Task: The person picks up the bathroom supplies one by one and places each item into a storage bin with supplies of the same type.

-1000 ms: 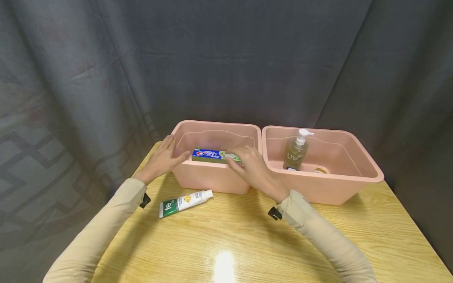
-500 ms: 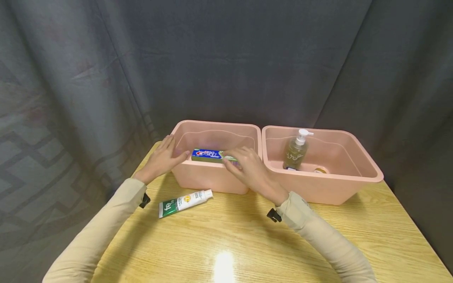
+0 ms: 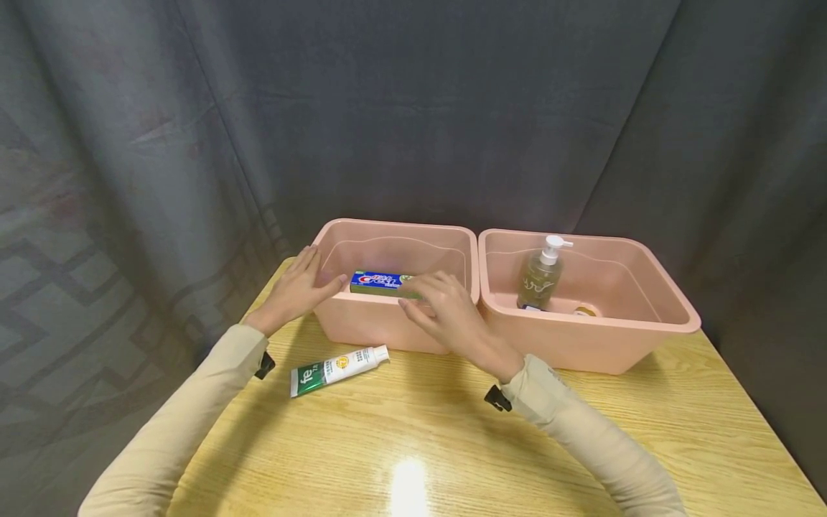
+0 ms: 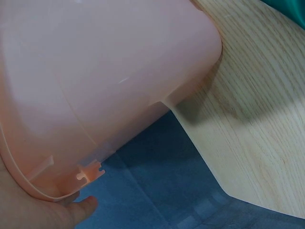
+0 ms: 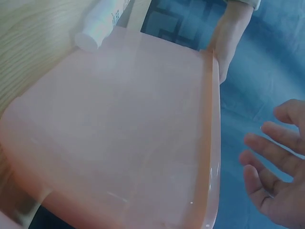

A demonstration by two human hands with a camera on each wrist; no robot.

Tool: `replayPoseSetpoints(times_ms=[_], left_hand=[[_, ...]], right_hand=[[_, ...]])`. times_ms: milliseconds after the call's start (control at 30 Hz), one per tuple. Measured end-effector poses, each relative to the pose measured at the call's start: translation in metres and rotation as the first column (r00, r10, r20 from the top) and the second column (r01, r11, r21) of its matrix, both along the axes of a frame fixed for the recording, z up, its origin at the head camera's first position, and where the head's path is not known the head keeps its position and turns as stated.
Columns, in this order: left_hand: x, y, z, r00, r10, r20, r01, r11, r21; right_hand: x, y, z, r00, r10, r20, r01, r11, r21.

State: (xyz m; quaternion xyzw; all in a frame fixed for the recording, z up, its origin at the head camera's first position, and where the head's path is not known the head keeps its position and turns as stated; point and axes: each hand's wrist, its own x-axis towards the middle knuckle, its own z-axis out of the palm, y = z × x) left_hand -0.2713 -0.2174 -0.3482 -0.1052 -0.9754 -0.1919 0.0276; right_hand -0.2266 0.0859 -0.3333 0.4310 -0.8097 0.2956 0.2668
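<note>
In the head view, my left hand [image 3: 293, 293] holds the left corner of a pink plastic bin [image 3: 381, 324], its thumb over the front rim. The left wrist view shows fingertips curling past the outside of the rim. A blue and green toothpaste box [image 3: 381, 282] lies in this bin; its right end is hidden behind my right hand [image 3: 446, 310]. That hand hovers over the front rim, fingers loosely bent and apart, and the right wrist view shows nothing in it. A white and green toothpaste tube [image 3: 339, 370] lies on the table in front of the bin.
A second pink bin [image 3: 594, 346] stands beside the first at the right. Inside are a pump bottle [image 3: 540, 281] with a white top and a small round item [image 3: 584, 311], partly hidden. Both bins stand on a wooden table [image 3: 362, 452] before a dark grey curtain [image 3: 413, 122].
My right hand has drifted slightly left and toward me over the front rim. The left hand, bins, box and tube stay where they were.
</note>
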Motion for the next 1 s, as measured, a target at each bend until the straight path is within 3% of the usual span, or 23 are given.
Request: replayPoseSetpoints(times_ms=[500, 1000], left_hand=[[0.001, 0.002, 0.001, 1.000, 0.010, -0.007, -0.010, 1.000, 0.000], [-0.001, 0.002, 0.000, 1.000, -0.003, -0.008, 0.003, 1.000, -0.006]], right_hand=[[0.008, -0.009, -0.005, 0.995, 0.024, -0.097, -0.019, 0.998, 0.057], [0.016, -0.014, -0.011, 0.993, 0.042, -0.109, -0.029, 0.993, 0.116]])
